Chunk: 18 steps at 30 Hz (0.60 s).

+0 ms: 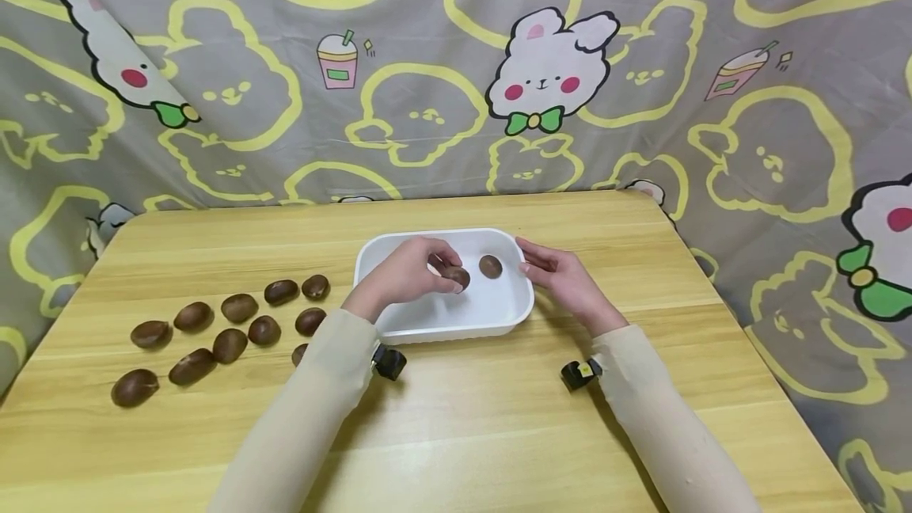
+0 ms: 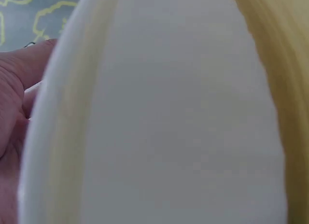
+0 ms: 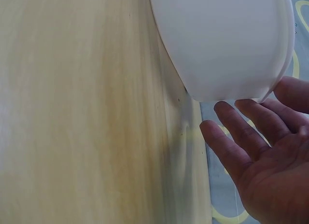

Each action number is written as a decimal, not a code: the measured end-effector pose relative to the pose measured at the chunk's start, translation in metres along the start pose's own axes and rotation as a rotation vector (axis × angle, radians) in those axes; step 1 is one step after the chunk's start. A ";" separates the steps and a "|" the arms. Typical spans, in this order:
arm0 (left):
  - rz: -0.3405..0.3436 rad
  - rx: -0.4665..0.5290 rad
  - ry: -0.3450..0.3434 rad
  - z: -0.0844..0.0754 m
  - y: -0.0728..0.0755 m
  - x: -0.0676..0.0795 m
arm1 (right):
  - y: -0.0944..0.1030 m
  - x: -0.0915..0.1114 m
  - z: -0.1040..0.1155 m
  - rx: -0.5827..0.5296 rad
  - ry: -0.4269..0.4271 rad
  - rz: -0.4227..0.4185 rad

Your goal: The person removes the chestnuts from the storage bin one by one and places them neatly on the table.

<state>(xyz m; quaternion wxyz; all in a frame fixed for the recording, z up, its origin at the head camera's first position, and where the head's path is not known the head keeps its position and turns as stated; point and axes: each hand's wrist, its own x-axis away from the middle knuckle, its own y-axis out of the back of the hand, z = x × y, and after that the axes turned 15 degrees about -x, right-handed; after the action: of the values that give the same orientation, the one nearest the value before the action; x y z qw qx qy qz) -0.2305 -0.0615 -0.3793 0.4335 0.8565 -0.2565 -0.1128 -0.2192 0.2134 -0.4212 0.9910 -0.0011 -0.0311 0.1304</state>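
Note:
My left hand (image 1: 409, 271) is inside a white plastic tray (image 1: 409, 323), its thumb and fingers pinching a glossy brown chestnut (image 1: 459, 279) low over the tray's floor. Another chestnut (image 1: 490, 266) lies in the tray, to the right of that hand. At the tray's right end is my right hand (image 1: 566, 279), thumb on the rim and fingers along the outer wall. The right wrist view shows those fingers (image 3: 263, 122) spread, some tips close under the wall. In the left wrist view the tray's near wall (image 2: 183, 113) hides most of the left hand (image 2: 14, 103).
Left of the tray, several chestnuts (image 1: 229, 346) lie in slanting rows on the wooden table (image 1: 470, 426). The left sleeve partly covers one chestnut (image 1: 298, 354). A patterned grey cloth (image 1: 427, 46) hangs behind the table.

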 end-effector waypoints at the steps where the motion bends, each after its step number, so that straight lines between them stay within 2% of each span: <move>1: -0.007 -0.001 -0.006 0.000 0.000 0.002 | 0.000 0.000 0.000 0.001 -0.001 0.000; 12: -0.107 0.053 -0.011 -0.012 0.003 0.032 | 0.001 -0.001 0.000 0.002 -0.001 0.003; 18: -0.174 0.136 -0.012 -0.008 0.005 0.045 | 0.001 -0.001 -0.001 0.004 -0.008 0.002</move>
<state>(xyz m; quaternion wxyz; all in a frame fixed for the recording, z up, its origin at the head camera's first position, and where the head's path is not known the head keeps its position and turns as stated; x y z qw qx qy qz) -0.1904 -0.0822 -0.3693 0.3613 0.9024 -0.1907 -0.1373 -0.2206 0.2142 -0.4228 0.9907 0.0016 -0.0350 0.1313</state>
